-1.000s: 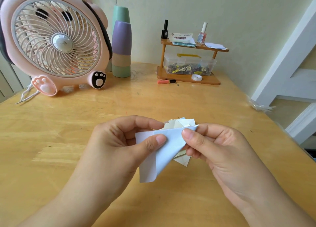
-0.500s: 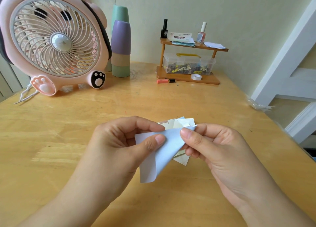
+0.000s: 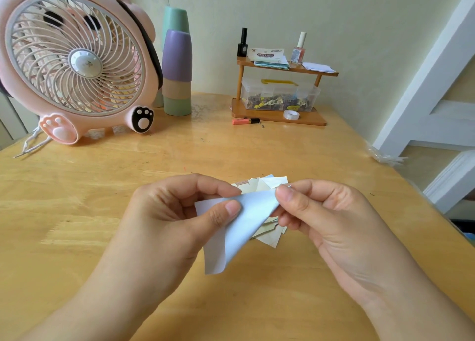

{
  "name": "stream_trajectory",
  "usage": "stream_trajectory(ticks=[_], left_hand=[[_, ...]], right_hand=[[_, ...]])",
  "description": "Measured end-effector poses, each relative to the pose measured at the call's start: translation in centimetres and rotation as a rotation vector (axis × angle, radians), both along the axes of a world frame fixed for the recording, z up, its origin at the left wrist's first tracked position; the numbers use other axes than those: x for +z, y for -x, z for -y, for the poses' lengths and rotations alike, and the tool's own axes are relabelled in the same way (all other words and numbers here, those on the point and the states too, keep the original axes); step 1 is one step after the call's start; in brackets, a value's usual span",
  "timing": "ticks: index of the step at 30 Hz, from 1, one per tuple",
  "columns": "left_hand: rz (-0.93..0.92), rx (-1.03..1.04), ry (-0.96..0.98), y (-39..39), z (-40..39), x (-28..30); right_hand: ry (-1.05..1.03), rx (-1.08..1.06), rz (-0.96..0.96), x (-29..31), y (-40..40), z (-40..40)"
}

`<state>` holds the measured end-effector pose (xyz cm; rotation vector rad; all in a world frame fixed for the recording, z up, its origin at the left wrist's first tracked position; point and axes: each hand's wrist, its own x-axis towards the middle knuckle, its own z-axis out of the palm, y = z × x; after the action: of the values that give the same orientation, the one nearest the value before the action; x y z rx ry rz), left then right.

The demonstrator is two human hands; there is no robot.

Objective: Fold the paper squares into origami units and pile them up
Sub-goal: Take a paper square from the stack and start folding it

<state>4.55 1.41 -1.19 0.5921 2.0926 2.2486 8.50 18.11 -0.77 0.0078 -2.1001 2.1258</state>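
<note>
A pale blue paper square (image 3: 244, 227) is held above the wooden table (image 3: 77, 212), bent over so its lower edge curls down. My left hand (image 3: 174, 217) pinches its left side between thumb and fingers. My right hand (image 3: 321, 217) pinches its upper right corner between thumb and forefinger. Under the paper and partly hidden by it lies a small pile of folded cream and pale blue paper pieces (image 3: 267, 183), flat on the table.
A pink fan (image 3: 74, 63) stands at the back left beside stacked pastel cups (image 3: 177, 73). A small wooden shelf (image 3: 280, 117) at the back holds a clear box, sticky notes, nail polish bottles and a tape roll. The table's right edge runs diagonally.
The right hand's pinch has slid slightly down and left along the paper's top corner, bending the sheet a little more. Otherwise the hands stay in place.
</note>
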Motion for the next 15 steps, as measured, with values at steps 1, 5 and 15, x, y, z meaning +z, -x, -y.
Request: stream_trajectory(ticks=[1,5,15], left_hand=[[0.001,-0.003,-0.001,0.02,0.03,-0.04],[-0.009,-0.002,0.009,-0.04,-0.04,-0.04],[0.003,-0.005,0.014,-0.15,0.00,0.03]], right_hand=[[0.000,-0.003,0.000,0.05,-0.01,-0.07],[-0.004,-0.032,0.011,0.04,-0.02,-0.07],[-0.003,-0.040,0.026,-0.14,-0.01,-0.23]])
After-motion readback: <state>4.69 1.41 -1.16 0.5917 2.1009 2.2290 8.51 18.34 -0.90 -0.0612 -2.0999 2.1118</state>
